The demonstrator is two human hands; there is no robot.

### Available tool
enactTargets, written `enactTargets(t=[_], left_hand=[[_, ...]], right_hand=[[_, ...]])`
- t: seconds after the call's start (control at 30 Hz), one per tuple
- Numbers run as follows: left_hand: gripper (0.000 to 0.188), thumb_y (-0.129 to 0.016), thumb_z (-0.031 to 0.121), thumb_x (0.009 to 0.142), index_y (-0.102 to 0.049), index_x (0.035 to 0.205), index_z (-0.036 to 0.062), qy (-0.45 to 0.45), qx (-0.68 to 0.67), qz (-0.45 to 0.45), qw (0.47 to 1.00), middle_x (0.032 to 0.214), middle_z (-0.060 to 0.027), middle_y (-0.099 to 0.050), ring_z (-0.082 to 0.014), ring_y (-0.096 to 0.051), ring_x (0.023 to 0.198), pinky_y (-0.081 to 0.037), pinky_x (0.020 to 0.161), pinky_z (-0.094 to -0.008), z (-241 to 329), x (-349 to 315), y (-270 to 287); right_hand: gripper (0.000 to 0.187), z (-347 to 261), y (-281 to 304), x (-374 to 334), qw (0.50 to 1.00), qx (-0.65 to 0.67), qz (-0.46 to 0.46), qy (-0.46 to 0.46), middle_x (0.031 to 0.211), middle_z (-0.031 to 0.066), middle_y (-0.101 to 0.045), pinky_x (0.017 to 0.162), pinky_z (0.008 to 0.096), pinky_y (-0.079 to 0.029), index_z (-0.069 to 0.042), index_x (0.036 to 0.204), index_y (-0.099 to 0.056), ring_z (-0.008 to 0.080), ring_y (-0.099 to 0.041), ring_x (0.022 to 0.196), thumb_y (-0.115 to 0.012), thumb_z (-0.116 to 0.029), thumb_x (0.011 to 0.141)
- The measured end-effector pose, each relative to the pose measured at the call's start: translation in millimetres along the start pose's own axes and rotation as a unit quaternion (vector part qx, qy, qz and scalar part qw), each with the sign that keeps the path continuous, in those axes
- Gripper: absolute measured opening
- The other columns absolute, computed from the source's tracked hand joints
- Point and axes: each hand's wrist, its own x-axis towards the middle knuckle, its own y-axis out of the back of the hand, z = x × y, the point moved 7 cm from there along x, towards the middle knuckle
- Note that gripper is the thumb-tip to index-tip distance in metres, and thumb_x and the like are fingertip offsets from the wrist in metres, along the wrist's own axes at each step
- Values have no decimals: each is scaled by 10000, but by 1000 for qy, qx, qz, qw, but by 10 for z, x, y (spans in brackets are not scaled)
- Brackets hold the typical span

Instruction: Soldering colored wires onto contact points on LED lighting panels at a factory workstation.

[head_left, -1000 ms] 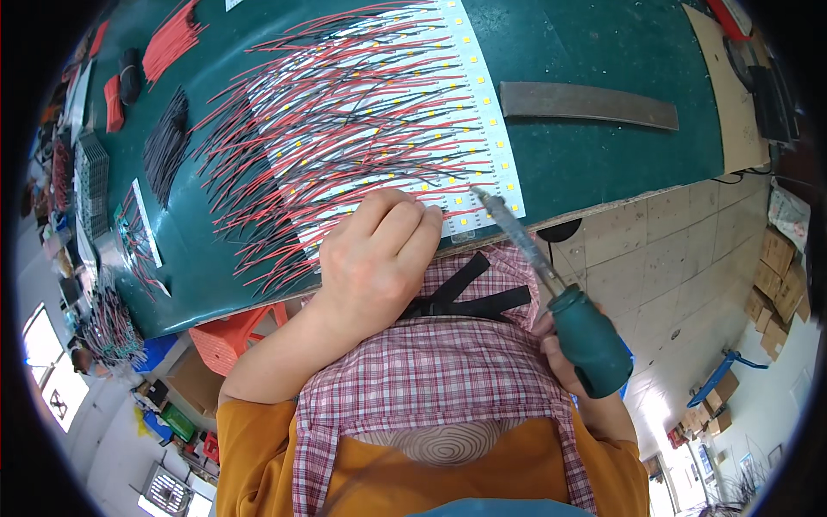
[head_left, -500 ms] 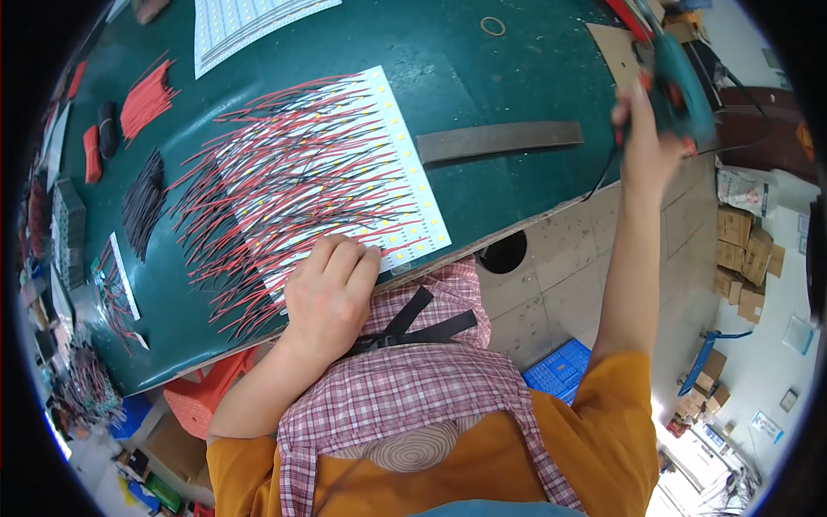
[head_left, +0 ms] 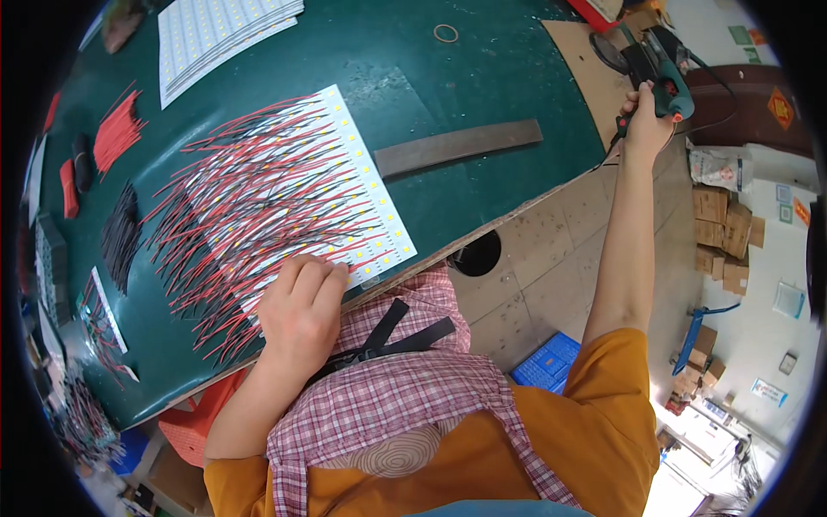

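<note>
My left hand (head_left: 300,308) rests on the near edge of a white LED board (head_left: 372,185). Its fingers are curled and pressed together over the wire ends; whatever lies under them is hidden. Many red and black wires (head_left: 258,194) lie across the board in rows, their loose ends fanning out to the left. Stretched far out to the right, my right hand (head_left: 648,129) is closed round a green and black pistol-shaped tool (head_left: 671,89) with orange-red parts. This tool is beyond the table's right end. A dark cord hangs beside the hand.
A flat grey-brown bar (head_left: 461,146) lies right of the board. More LED boards (head_left: 220,39) are stacked at the back. Bundles of red wires (head_left: 118,135) and black wires (head_left: 121,237) lie on the left. A cardboard sheet (head_left: 575,65) covers the far right corner.
The whole view has shifted, so the table sits further left. My right hand and the green tool were blurred by motion and are now sharper, slightly further right. My left hand stays on the board.
</note>
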Motion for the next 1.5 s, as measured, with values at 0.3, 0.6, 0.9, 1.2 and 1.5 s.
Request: enactTargets(t=[0.3,0.6,0.9,1.2,1.5], left_hand=[[225,-645,64,673,-668,895,29,-32,-18,-1,999,843,-65,-621,-232,-620,811,-513,633,-328,-28,7,-10],[223,-669,79,695,-679,915,42,-49,-37,-9,998,843,-60,-623,-214,-618,818,-497,657,-325,-89,-76,-21],[202,-679,110,756,-677,957,83,-71,-40,-20,996,893,7,-616,-138,-620,876,-476,691,-247,-109,-80,-34],[230,-674,104,718,-680,946,70,-53,-66,-30,996,885,-23,-623,-174,-618,845,-483,668,-278,-92,-173,-25],[295,-638,90,673,-676,958,23,-30,-68,9,997,873,-81,-614,-242,-614,839,-508,688,-349,-94,-93,3]], right_hand=[[414,-635,-815,-191,912,-286,-130,264,1093,134,-668,875,341,-484,-102,1192,-596,292,-650,1029,-701,-122,792],[376,-413,-3073,-54,673,-391,-245,578,894,42,-598,733,394,-502,-217,1078,-577,251,-598,904,-659,-75,740],[292,9,-3915,554,629,-495,-177,573,889,61,-627,717,399,-500,-245,1106,-584,253,-625,886,-549,-104,853],[439,-740,-3227,-269,733,-364,-345,460,960,73,-626,758,417,-499,-185,1116,-577,299,-612,941,-636,3,723],[365,-997,-1328,-1276,890,-169,-375,195,917,83,-659,752,306,-516,-58,1128,-597,206,-652,860,-653,10,773]])
